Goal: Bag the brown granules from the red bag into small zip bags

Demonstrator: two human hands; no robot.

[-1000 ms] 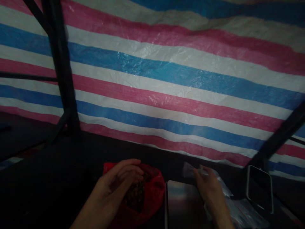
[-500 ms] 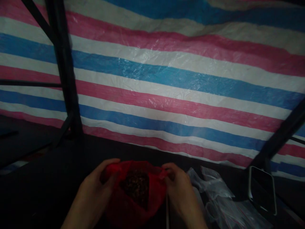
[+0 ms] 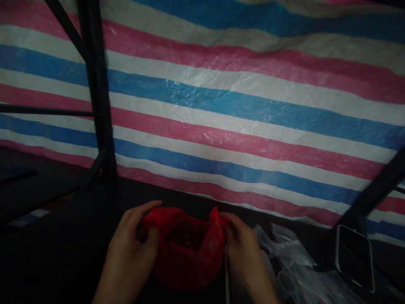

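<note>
A red plastic bag (image 3: 186,270) stands on the dark tabletop at the bottom middle, its mouth spread and facing up. Inside lie small dark brown bits (image 3: 185,237), too dim to name. My left hand (image 3: 134,245) grips the bag's left rim between thumb and fingers. On the opposite side, my right hand (image 3: 242,249) pinches the right rim, where a red corner sticks up beside the fingers. A thin pale stick (image 3: 227,274) lies next to my right hand, partly hidden by it.
Several clear zip bags (image 3: 303,261) lie in a heap to the right. Beyond them a phone (image 3: 354,257) rests by a dark metal post (image 3: 376,190). Another dark post (image 3: 98,93) stands at left. A striped plastic sheet (image 3: 240,109) hangs behind the table (image 3: 63,261).
The bag's mouth has narrowed, its front rim has come up, and its right corner now points up. Less of the contents shows. The view has shifted slightly left.
</note>
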